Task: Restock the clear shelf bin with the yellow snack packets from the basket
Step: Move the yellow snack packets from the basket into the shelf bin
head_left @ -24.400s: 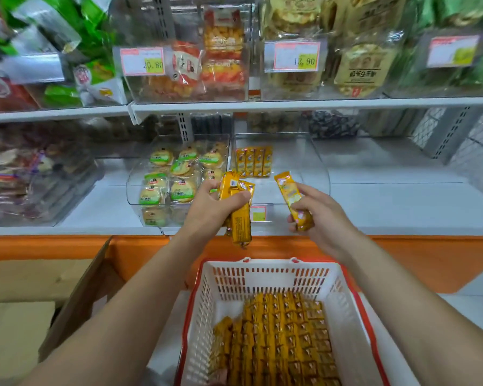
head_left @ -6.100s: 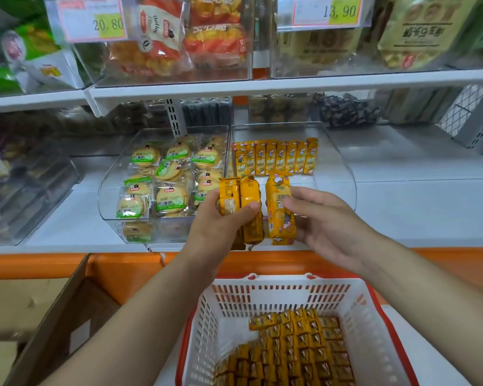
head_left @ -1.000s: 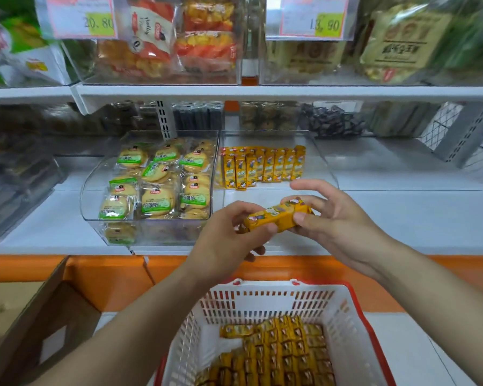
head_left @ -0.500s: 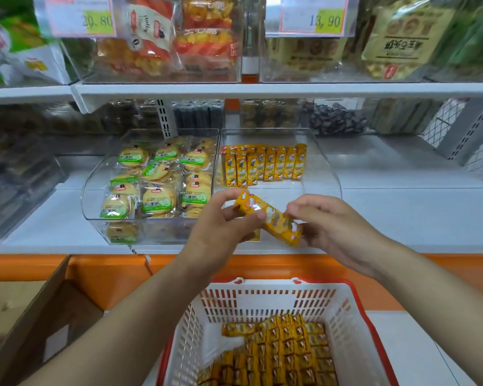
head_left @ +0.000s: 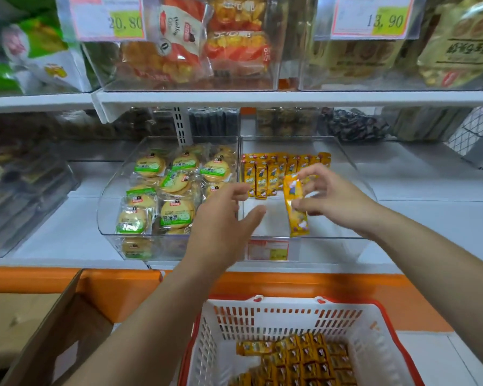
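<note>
Both forearms extend forward over the white basket (head_left: 290, 316) toward the lower shelf (head_left: 430, 218).

1. Right hand (head_left: 340, 200): raised over the clear shelf bin (head_left: 273, 224), palm turned to the left. Its fingers (head_left: 311, 172) curl over the top while the thumb closes from below, pinching one yellow snack packet (head_left: 296, 215) near its upper half.
2. Held packet: stands nearly upright, slightly tilted, above the front part of the bin. Its lower end appears level with the front rim; contact with the bin cannot be determined.
3. Left hand (head_left: 221, 221): positioned just left of the packet, apart from it. The fingers are spread and relaxed, thumb pointing right, and they hold nothing. Motion blur softens the outline.
4. A row of yellow packets (head_left: 279, 171) stands against the rear of the same bin.
5. More yellow packets (head_left: 307, 360) lie in the basket below.
6. The adjacent bin on the left holds round cakes (head_left: 162, 188) with green labels.
</note>
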A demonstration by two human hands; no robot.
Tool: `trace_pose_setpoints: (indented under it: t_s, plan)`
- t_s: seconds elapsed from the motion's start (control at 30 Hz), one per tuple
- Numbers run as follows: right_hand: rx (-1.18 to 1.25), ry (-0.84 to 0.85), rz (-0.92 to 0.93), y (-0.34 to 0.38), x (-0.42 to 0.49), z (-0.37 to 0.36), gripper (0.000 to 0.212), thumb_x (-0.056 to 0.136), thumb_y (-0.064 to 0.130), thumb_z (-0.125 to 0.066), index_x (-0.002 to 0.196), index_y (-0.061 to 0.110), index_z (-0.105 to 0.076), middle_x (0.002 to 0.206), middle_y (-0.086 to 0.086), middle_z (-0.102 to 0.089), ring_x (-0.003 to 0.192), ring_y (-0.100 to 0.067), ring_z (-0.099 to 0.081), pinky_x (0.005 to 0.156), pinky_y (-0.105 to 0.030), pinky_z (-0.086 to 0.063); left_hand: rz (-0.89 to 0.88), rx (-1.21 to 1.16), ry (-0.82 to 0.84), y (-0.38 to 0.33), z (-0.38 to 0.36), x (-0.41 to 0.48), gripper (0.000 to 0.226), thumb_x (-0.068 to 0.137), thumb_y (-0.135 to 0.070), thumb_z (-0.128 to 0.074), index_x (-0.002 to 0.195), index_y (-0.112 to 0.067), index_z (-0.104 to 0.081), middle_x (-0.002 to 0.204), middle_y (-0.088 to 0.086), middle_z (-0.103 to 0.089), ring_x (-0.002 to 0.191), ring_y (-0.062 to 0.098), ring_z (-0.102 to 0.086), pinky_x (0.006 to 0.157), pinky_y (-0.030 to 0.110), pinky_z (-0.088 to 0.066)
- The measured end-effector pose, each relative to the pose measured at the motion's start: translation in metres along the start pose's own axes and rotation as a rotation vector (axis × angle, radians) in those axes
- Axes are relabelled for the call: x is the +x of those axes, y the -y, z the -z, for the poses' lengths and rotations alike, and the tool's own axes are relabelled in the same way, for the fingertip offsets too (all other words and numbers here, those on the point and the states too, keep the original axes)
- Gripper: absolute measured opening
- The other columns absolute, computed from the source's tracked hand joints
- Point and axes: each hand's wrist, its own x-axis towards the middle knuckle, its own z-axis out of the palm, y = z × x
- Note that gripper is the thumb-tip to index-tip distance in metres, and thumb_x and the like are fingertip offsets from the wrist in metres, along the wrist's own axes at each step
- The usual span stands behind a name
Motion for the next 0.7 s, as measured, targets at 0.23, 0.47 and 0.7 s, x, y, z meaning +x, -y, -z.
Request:
trace_pose_setpoints:
  t_s: [0.23, 0.47, 0.7]
  plan:
    - [-0.277, -0.259, -0.015, -0.053, 0.109, 0.008, 0.053, 0.075, -0.002, -0.078, 0.115, 0.017, -0.048, 0.089, -0.009, -0.063, 0.085, -0.032, -0.064, 0.079, -0.044, -0.055, 0.189, 0.158, 0.097, 0.03, -0.005, 0.013, 0.061, 0.083, -0.038, -0.081, 0.135, -0.033, -0.05, 0.117, -0.012, -0.064, 0.097, 0.014, -0.066, 0.081, 0.045, -0.062]
    - [-0.618, -0.306, 0.044, -0.072, 0.159, -0.007, 0.052, 0.074, 0.007, -0.079, 0.119, 0.014, -0.056, 0.104, -0.012, -0.068, 0.098, -0.033, -0.064, 0.071, -0.028, -0.04, 0.181, 0.195, 0.146, 0.039, -0.008, 0.018, 0.073, 0.075, -0.043, -0.087, 0.133, -0.037, -0.044, 0.119, -0.013, -0.062, 0.098, 0.015, -0.066, 0.08, 0.044, -0.063]
    - [-0.547, -0.342, -0.005, -0.074, 0.16, -0.008, 0.05, 0.072, 0.008, -0.076, 0.115, 0.007, -0.05, 0.083, -0.004, -0.062, 0.082, -0.027, -0.061, 0.063, -0.027, -0.039, 0.175, 0.226, 0.14, 0.036, -0.006, 0.016, 0.073, 0.075, -0.044, -0.087, 0.134, -0.035, -0.044, 0.118, -0.013, -0.062, 0.093, 0.013, -0.066, 0.079, 0.044, -0.062]
